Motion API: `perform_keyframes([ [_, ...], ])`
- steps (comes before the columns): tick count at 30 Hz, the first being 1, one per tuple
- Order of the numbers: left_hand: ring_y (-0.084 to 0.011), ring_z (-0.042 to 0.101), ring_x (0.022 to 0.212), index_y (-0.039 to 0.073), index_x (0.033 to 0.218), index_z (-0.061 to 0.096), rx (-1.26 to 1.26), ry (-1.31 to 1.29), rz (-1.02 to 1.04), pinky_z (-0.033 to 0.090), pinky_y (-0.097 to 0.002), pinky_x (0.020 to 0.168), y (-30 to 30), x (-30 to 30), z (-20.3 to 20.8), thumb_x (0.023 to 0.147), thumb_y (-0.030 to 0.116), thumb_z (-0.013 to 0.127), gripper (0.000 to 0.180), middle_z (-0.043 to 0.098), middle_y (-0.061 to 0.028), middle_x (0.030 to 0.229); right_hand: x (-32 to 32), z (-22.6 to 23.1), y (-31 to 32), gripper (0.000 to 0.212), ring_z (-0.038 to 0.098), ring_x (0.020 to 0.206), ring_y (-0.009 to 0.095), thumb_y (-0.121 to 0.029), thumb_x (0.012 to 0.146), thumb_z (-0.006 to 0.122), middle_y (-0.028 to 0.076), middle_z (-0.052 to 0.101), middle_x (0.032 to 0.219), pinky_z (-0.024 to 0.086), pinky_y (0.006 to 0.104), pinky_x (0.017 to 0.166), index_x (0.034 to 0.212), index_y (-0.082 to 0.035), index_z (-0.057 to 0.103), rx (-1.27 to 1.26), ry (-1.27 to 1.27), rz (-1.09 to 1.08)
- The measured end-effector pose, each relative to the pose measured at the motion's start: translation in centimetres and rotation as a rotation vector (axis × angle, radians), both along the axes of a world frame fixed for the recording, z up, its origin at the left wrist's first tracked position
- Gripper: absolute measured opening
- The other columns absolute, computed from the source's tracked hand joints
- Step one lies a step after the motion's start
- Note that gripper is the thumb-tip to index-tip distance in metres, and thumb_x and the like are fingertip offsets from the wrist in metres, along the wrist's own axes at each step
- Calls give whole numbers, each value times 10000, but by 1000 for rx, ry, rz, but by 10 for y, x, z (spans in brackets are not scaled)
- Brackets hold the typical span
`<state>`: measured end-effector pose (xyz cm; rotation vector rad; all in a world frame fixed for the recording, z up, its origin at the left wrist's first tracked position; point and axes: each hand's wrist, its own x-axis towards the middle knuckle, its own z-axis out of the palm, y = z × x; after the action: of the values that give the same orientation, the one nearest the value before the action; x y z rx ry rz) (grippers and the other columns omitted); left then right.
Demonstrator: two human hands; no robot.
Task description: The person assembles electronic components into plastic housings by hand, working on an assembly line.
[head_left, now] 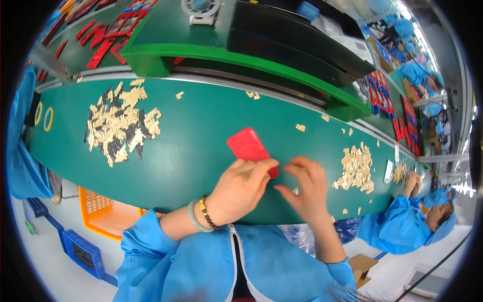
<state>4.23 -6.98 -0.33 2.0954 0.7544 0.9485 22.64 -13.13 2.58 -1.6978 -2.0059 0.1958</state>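
A flat red rectangular piece with rounded corners, like a phone case (248,143), lies tilted on the green table in front of me. My left hand (240,185) closes over its near end, thumb and index finger pressed together there; the fingers cover part of it. Just right of that end is my right hand (309,190), thumb and fingers apart, and nothing shows clearly between them. A small cream piece (296,191) shows beside the right palm. On the right is a heap of small cream pieces (355,168).
Cream and dark grey strips (121,121) form a larger pile on the left, near two rings of tape (48,119). A green-edged shelf (241,56) spans the table's far side. An orange crate (103,211) stands below left. A co-worker (402,221) sits to the right.
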Motion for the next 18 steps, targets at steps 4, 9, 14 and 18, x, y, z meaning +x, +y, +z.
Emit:
perform_keyframes([
  [4,-315,634,862,25,1203,510,-379,-103,32,477,-395,802,-5,-2,5,863,8,579,348,677,-126,897,-18,-7,1,281,583,903,267,-90,643,776,75,597,995,425,377,774,894,-83,649,227,-186,132],
  [9,-356,515,1175,30,1279,500,101,-8,344,402,-443,981,-10,-2,-33,850,129,626,458,542,-206,1279,-8,-24,21,166,595,863,207,-65,732,746,68,608,983,440,346,718,843,-75,622,386,-210,131],
  [14,-357,370,1325,42,1279,534,280,410,70,283,-536,1079,-52,-21,-57,796,339,666,583,409,-176,1435,14,-45,20,52,571,664,100,-56,911,621,65,629,802,431,206,546,897,-23,583,-33,822,-270],
  [18,-363,385,1315,26,1264,538,205,220,106,299,-528,1075,-54,-34,-51,789,348,667,589,423,-180,1417,-1,-55,20,53,513,505,80,-58,924,597,41,601,655,369,193,455,895,-18,577,-246,959,-310],
])
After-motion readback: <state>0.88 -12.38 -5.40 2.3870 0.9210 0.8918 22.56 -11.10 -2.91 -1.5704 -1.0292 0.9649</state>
